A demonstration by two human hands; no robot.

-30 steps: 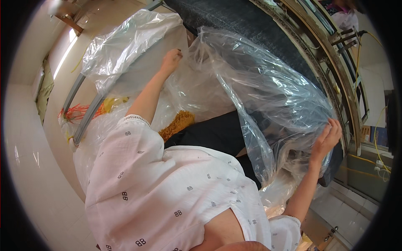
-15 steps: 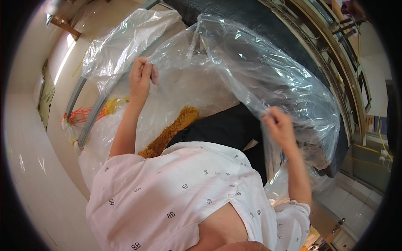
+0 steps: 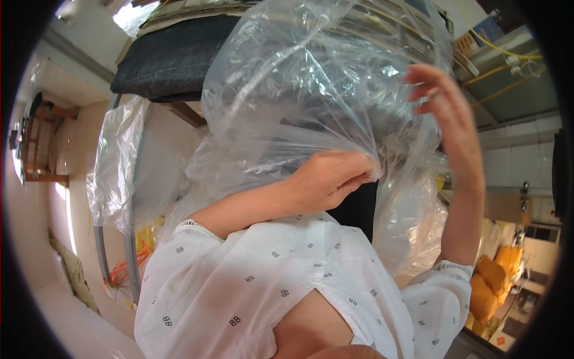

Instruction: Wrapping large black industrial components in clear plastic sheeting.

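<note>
We pinch clear plastic in our left hand, our right hand unclasped near it, dark printed motifs dotting our white shirt.

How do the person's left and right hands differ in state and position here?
The left hand is closed, with clear plastic bunched in its grip; the right hand is open. The left hand is lower in the picture, while the right hand is higher. Both hands are bare.

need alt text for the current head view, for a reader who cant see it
A person's left hand pinches gathered clear plastic film, while the open right hand is raised at the right; black fabric shows beyond, at upper left.
</note>
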